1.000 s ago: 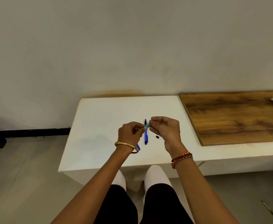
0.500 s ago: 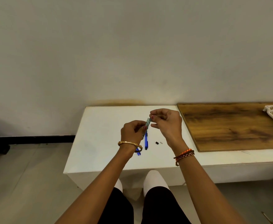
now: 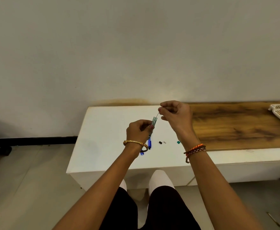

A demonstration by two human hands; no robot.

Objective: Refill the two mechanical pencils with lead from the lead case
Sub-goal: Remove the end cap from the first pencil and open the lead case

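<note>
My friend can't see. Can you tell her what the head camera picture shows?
Two hands over a white table: the right hand pulls a thin lead from a small lead case held by the left hand. A blue pencil lies below.

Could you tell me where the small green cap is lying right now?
In the head view, the green cap lies on the white table, right of the tiny black piece and white piece, just left of the right wrist.
</note>
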